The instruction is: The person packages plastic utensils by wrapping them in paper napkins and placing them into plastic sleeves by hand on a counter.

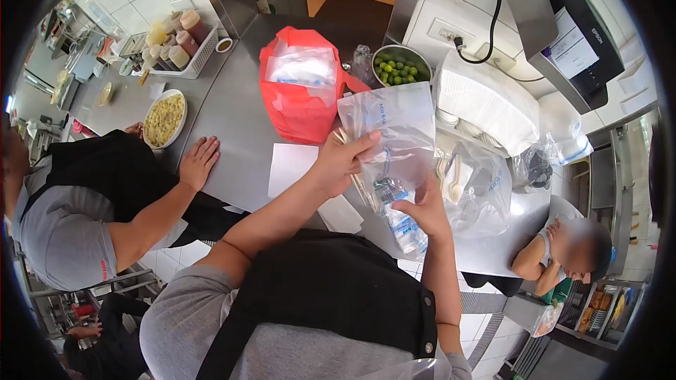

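Note:
A clear plastic bag (401,109) with blue print is held up over the steel counter. My left hand (343,162) is closed on its left side, with thin wooden sticks (362,186) showing beside the fingers. At the bag's lower right is my right hand (428,210), thumb and fingers apart; whether it grips the film is unclear. Blue-printed plastic packets (406,231) lie just below the bag. Behind my left hand stands a red bag (292,109) with white plastic inside. White paper (292,169) lies under my left forearm.
Green limes fill a metal bowl (401,54) at the back. White containers (482,102), plastic-wrapped cutlery (458,179) and a printer (581,35) are at the right. A co-worker's hand (199,163) rests on the counter left, near a food dish (165,119). Another person sits right.

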Motion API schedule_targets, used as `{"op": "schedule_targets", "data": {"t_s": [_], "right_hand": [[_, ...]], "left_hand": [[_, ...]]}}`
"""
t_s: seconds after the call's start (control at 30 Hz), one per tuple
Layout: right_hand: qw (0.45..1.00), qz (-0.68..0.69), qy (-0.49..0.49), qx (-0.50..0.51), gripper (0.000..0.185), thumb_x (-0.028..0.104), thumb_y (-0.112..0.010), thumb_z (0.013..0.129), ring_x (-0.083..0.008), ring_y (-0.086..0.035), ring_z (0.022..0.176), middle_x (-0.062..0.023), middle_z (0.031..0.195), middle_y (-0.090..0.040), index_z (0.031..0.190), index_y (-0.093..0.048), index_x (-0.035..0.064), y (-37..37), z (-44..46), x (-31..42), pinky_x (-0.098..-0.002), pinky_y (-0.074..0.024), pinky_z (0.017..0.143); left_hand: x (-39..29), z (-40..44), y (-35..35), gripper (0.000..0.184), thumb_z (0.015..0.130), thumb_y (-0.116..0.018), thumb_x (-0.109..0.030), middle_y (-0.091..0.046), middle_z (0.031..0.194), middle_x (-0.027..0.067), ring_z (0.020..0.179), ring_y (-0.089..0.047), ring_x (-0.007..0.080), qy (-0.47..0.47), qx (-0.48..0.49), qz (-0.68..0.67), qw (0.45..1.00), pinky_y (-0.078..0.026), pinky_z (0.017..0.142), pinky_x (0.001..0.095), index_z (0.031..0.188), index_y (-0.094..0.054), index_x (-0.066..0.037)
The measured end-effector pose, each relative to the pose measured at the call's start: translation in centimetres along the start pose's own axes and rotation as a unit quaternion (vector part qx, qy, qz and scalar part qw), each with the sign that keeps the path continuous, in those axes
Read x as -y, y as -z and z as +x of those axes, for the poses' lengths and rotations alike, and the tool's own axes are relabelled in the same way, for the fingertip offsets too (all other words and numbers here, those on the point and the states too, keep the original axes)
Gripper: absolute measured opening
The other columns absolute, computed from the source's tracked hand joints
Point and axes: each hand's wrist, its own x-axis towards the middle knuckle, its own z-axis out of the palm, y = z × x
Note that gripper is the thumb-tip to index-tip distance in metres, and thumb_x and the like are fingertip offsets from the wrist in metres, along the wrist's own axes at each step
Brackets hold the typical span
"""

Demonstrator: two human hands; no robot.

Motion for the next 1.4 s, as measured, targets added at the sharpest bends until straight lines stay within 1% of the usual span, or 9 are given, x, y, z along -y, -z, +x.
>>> {"op": "schedule_targets", "data": {"t_s": [0.1, 0.2, 0.67, 0.77, 0.87, 0.93, 1.03, 1.13, 1.4], "right_hand": [[0.979, 0.043, -0.199, -0.008, 0.05, 0.005, -0.079, 0.078, -0.0224, -0.062, 0.11, -0.0123, 0.117, -0.065, 0.124, -0.059, -0.0039, 0.2, -0.5, -0.3, -0.0344, -0.0455, 0.098], [0.953, 0.214, -0.17, -0.132, 0.019, 0.0, -0.071, 0.084, -0.0175, -0.068, 0.087, -0.0086, 0.094, -0.072, 0.103, -0.069, -0.003, 0.5, -1.6, -2.7, -0.0306, -0.0527, 0.084], [0.881, 0.241, -0.297, -0.279, 0.012, 0.014, -0.067, 0.092, -0.0148, -0.066, 0.081, -0.005, 0.089, -0.07, 0.096, -0.07, 0.0032, -0.9, -5.0, -6.8, -0.0306, -0.0522, 0.076], [0.883, 0.215, -0.282, -0.308, 0.012, 0.014, -0.067, 0.092, -0.0148, -0.066, 0.082, -0.0052, 0.09, -0.07, 0.096, -0.07, 0.0031, -0.5, -4.6, -7.0, -0.0302, -0.0517, 0.077], [0.879, 0.206, -0.253, -0.347, 0.013, 0.01, -0.068, 0.09, -0.0134, -0.065, 0.081, -0.0048, 0.086, -0.069, 0.098, -0.069, 0.0001, 0.0, -4.4, -6.5, -0.0278, -0.0528, 0.078], [0.898, 0.18, -0.243, -0.32, 0.006, 0.006, -0.07, 0.088, -0.0123, -0.065, 0.078, -0.0047, 0.084, -0.069, 0.09, -0.068, 0.0009, -0.1, -3.9, -5.6, -0.0267, -0.0529, 0.076], [0.924, 0.192, -0.23, -0.239, 0.007, 0.005, -0.072, 0.086, -0.0114, -0.064, 0.075, -0.0051, 0.083, -0.068, 0.088, -0.066, 0.0012, -1.2, -3.7, -6.2, -0.0255, -0.0525, 0.073], [0.944, 0.173, -0.216, -0.182, 0.011, 0.006, -0.072, 0.086, -0.0112, -0.064, 0.075, -0.0059, 0.084, -0.069, 0.093, -0.066, 0.0, -2.5, -3.4, -7.4, -0.0253, -0.0527, 0.072], [0.947, 0.137, -0.227, -0.183, 0.03, 0.013, -0.076, 0.085, -0.0051, -0.047, 0.057, 0.0016, 0.069, -0.06, 0.068, -0.052, 0.0083, -2.4, -3.5, -5.5, -0.0228, -0.0385, 0.054]], "left_hand": [[0.4, 0.6, 0.1, 0.013, 0.089, -0.072, -0.019, -0.062, 0.077, -0.0034, 0.049, -0.039, -0.0006, 0.027, -0.023, -0.041, 0.999, -0.022, 0.041, 0.0184, 0.094, -0.063, -0.011], [0.7, 1.3, 1.5, 0.013, 0.089, -0.072, -0.019, -0.064, 0.079, -0.0017, 0.046, -0.036, 0.0002, 0.05, -0.057, -0.06, 0.995, -0.022, 0.04, 0.0185, 0.094, -0.063, -0.011], [8.2, 3.7, 10.4, 0.017, 0.086, -0.075, -0.015, -0.066, 0.087, 0.0019, 0.044, -0.03, 0.0026, 0.189, -0.135, -0.13, 0.964, -0.021, 0.038, 0.0193, 0.091, -0.059, -0.011], [6.1, 1.8, 9.8, 0.021, 0.084, -0.075, -0.013, -0.066, 0.093, 0.0023, 0.053, -0.047, 0.0061, 0.197, -0.055, 0.12, 0.972, -0.037, 0.046, 0.0206, 0.099, -0.061, -0.007], [4.7, -0.6, 8.6, 0.032, 0.085, -0.072, -0.009, -0.067, 0.092, 0.0043, 0.075, -0.06, 0.01, -0.081, -0.055, 0.265, 0.959, -0.05, 0.069, 0.0243, 0.113, -0.059, -0.001], [3.9, -1.6, 9.5, 0.043, 0.082, -0.075, -0.01, -0.067, 0.097, 0.0053, 0.097, -0.062, 0.0155, -0.135, -0.091, 0.438, 0.884, -0.048, 0.091, 0.0323, 0.119, -0.059, 0.001], [2.9, -1.8, 7.9, 0.038, 0.078, -0.08, -0.014, -0.068, 0.096, 0.006, 0.093, -0.063, 0.0151, 0.0, 0.094, 0.417, 0.904, -0.048, 0.087, 0.0317, 0.108, -0.064, 0.001], [3.8, -2.2, 4.5, 0.034, 0.074, -0.083, -0.017, -0.068, 0.092, 0.0068, 0.089, -0.063, 0.0134, -0.018, 0.173, 0.469, 0.866, -0.049, 0.081, 0.0309, 0.099, -0.066, -0.001], [5.0, 0.4, 5.5, 0.022, 0.074, -0.082, -0.014, -0.064, 0.07, 0.0033, 0.071, -0.057, 0.009, 0.008, 0.158, 0.471, 0.868, -0.047, 0.067, 0.0272, 0.08, -0.066, 0.0]]}}
